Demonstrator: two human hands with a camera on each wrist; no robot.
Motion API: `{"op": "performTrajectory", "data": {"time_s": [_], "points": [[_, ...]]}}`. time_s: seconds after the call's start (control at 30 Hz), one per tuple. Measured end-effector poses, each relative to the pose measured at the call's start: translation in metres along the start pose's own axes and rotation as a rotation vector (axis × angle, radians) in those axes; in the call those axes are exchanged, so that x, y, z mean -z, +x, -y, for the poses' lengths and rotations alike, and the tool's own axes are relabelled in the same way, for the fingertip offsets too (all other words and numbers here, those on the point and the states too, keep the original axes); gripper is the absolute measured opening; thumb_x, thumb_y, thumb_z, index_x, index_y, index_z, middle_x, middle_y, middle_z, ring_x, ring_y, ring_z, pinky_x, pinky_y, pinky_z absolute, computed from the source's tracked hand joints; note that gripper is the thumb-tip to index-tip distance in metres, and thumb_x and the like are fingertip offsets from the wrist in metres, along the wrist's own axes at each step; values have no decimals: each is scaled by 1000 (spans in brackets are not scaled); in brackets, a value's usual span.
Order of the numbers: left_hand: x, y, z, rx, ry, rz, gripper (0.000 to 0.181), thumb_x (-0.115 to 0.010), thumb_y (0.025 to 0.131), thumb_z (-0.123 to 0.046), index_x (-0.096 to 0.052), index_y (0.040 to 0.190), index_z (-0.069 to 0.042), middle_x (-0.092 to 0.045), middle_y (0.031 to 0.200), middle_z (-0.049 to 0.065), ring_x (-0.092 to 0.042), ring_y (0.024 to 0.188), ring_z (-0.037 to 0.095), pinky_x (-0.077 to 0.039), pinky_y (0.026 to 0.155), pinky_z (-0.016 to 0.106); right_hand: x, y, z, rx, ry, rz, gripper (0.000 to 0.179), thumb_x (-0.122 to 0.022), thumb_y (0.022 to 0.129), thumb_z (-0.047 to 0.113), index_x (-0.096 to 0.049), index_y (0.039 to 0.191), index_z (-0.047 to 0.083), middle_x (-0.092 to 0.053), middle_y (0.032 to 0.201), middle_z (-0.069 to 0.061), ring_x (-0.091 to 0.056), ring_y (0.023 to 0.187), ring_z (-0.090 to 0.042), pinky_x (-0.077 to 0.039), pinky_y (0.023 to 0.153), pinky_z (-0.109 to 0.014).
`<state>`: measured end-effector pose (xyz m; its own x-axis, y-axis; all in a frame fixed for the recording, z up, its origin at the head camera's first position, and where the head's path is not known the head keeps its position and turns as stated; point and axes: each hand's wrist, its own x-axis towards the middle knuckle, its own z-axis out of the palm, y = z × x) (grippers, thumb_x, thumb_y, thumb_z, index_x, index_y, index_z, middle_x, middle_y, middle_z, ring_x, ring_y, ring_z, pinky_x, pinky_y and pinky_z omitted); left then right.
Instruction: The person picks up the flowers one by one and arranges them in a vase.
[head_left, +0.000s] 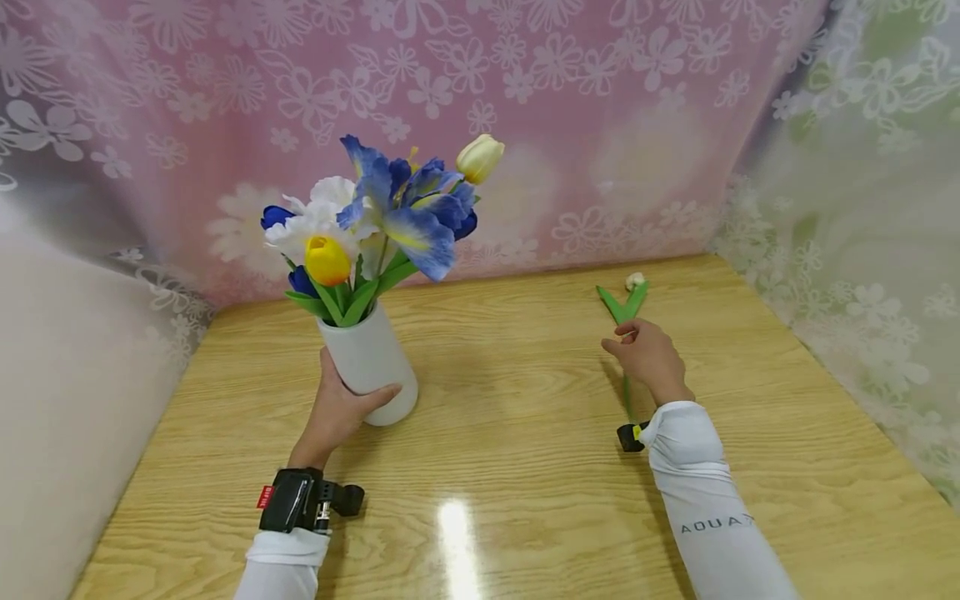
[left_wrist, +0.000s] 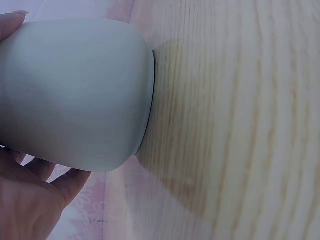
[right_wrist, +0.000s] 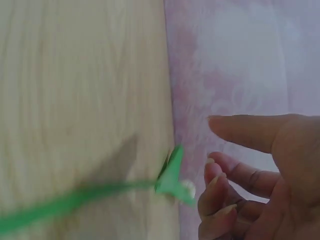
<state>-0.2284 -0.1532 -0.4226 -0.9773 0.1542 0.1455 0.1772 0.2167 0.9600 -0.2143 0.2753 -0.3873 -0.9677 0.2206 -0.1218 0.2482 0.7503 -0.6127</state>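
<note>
My left hand grips the lower part of a white vase, thumb across the front. In the left wrist view the vase fills the left side, fingers wrapped on both its sides. Blue, white and yellow artificial flowers stand in it, among them a large blue iris, a yellow tulip and a cream tulip. On the right, a single white flower with green leaves lies on the table. Over its stem hovers my right hand; in the right wrist view thumb and fingers stand apart with nothing between them.
The wooden table reaches back to a pink floral curtain. A pale green floral curtain hangs along the right edge. Black wrist cameras sit on both forearms, the left one close above the tabletop.
</note>
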Motion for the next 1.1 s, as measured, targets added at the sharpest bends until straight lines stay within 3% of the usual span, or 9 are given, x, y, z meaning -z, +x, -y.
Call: {"op": "performTrajectory", "data": {"time_s": [0.2, 0.37, 0.53, 0.7, 1.0, 1.1], "points": [[-1, 1, 0, -34, 1, -6, 102, -84, 74, -15, -9, 142, -18, -33, 132, 11, -38, 118, 29, -31, 97, 49, 8, 0, -19, -53, 3, 35, 50, -58, 94, 35, -49, 127, -1, -54, 120, -21, -56, 99, -35, -45, 70, -44], [-1, 1, -1, -26, 5, -3, 101, -84, 74, -15, -9, 141, -18, -33, 132, 12, -37, 118, 28, -31, 96, 48, 5, -2, -27, -54, -13, 108, 49, -56, 95, 35, -50, 122, -6, -55, 117, -24, -56, 96, -36, -46, 72, -44], [-2, -1, -2, -2, 16, -9, 101, -83, 74, -14, -8, 141, -18, -33, 133, 12, -37, 118, 28, -31, 96, 48, 1, -5, -32, -32, -47, 101, 38, -61, 93, 31, -60, 106, -4, -64, 88, -13, -58, 76, -25, -45, 66, -38], [-2, 0, -2, -11, 4, 2, 101, -83, 75, -10, -8, 142, -17, -32, 134, 12, -36, 119, 28, -31, 97, 48, 1, -4, -37, -41, -48, 110, 25, -63, 91, 24, -67, 88, 0, -62, 65, -2, -55, 60, -16, -43, 59, -32], [0, -1, -1, -30, -15, 6, 100, -84, 74, -12, -10, 141, -17, -34, 131, 11, -38, 116, 27, -32, 95, 47, 2, 5, -42, -1, -34, 135, 23, -62, 90, 18, -70, 88, -4, -66, 66, -3, -61, 63, -15, -49, 68, -38], [-1, -1, 0, -34, -24, 9, 100, -84, 74, -13, -10, 141, -17, -35, 131, 11, -38, 115, 27, -31, 96, 47, 0, 6, -45, -9, 46, 142, 27, -61, 89, 16, -68, 96, -9, -67, 66, -4, -63, 62, -14, -52, 67, -35]]}}
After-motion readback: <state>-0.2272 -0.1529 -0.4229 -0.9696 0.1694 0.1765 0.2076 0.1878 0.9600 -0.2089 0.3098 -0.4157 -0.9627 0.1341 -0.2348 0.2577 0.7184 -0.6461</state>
